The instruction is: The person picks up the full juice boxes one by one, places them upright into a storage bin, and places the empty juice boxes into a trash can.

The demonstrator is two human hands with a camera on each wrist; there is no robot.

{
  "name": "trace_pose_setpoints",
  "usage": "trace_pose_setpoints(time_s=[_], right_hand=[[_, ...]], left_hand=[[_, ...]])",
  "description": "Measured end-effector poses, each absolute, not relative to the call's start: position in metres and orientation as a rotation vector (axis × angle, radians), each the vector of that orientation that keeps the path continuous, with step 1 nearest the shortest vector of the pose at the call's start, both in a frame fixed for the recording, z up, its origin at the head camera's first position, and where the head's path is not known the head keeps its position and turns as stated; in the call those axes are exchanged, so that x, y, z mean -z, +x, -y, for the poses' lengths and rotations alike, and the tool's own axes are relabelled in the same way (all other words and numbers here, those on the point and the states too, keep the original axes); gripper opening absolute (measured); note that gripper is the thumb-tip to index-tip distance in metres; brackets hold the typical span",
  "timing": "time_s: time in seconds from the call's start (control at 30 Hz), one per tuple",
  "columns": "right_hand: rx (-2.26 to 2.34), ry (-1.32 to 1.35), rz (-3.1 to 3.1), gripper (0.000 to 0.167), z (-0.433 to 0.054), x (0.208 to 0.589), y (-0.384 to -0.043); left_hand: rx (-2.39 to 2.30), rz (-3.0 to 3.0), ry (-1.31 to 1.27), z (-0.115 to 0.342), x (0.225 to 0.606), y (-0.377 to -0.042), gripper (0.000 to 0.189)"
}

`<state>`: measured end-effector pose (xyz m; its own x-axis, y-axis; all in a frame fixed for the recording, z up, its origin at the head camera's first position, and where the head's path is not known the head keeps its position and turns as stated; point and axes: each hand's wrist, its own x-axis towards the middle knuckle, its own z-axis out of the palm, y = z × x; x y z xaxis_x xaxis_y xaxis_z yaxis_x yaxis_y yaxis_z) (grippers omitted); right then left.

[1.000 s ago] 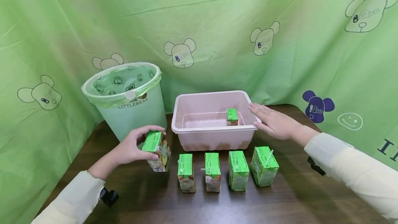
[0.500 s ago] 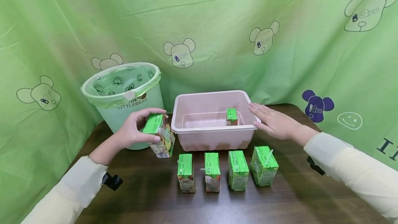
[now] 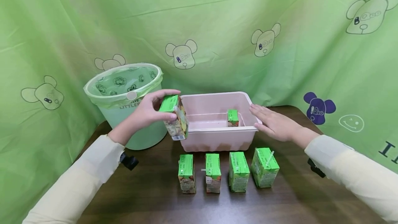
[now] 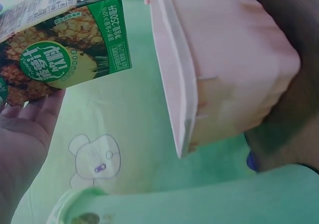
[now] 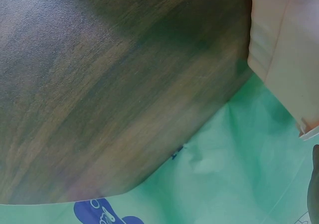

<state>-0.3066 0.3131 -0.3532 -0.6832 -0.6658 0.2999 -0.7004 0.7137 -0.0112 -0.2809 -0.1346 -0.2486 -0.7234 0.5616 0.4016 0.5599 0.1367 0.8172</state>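
My left hand (image 3: pixel 152 109) grips a juice box (image 3: pixel 178 120) with a green top and pineapple pictures. Raised off the table, the box overlaps the left end of a pink plastic bin (image 3: pixel 217 137) in the head view. In the left wrist view the pineapple side of the juice box (image 4: pixel 60 50) faces the camera, apart from the bin's rim (image 4: pixel 182 79). My right hand (image 3: pixel 275 122) lies with straight fingers against the bin's right rim. Inside the bin, toward the right, stands another green-topped juice box (image 3: pixel 232 117).
Several juice boxes stand in a row before the bin, among them a brown-sided one (image 3: pixel 187 174) and a green one with a straw (image 3: pixel 265 167). A lined green trash can (image 3: pixel 141 141) stands left of the bin on the dark wooden table (image 3: pixel 199 210). Green cloth (image 3: pixel 217 10) hangs behind.
My left hand has lifted the juice box and carried it up and to the right, from beside the row to the bin's left end. The right hand stays at the rim.
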Motion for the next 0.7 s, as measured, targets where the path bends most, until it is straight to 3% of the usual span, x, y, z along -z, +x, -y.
trace_pose_setpoints(time_s=[0.7], right_hand=[[-0.178,1.061,2.661,0.059,-0.313,0.354,-0.305]], left_hand=[[-1.691,-2.341,1.153,0.05,0.245,-0.334,0.058]])
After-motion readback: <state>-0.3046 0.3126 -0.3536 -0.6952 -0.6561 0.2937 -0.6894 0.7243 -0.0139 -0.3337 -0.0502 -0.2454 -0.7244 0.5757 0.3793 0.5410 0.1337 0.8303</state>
